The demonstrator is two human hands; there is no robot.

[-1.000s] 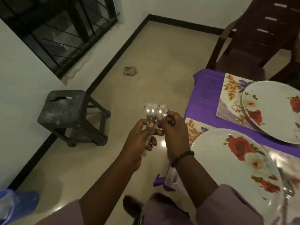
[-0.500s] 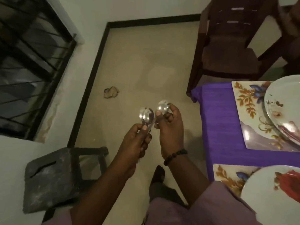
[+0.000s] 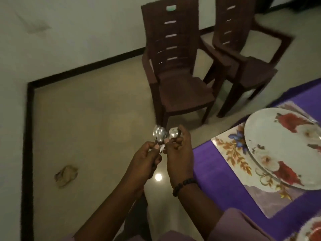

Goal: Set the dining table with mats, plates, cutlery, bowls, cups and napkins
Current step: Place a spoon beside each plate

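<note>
Head view: both hands pinch spoons over the floor, left hand (image 3: 144,162) holding stacked spoons (image 3: 159,135) bowl-up, right hand (image 3: 180,153), nearer the table (image 3: 213,185), its grip closed on one spoon (image 3: 174,132), with mat (image 3: 231,150) and plate (image 3: 284,146) lying to its right.

Head camera looks steeply down, close over the floor (image 3: 97,129) beside the table (image 3: 217,180).

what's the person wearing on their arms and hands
Both forearms are bare from the wrist to near the elbow. The right wrist carries a bracelet of dark round beads. Loose mauve sleeves cover the upper arms at the bottom edge. No gloves, rings or watch show on the left hand or the right hand.
</note>
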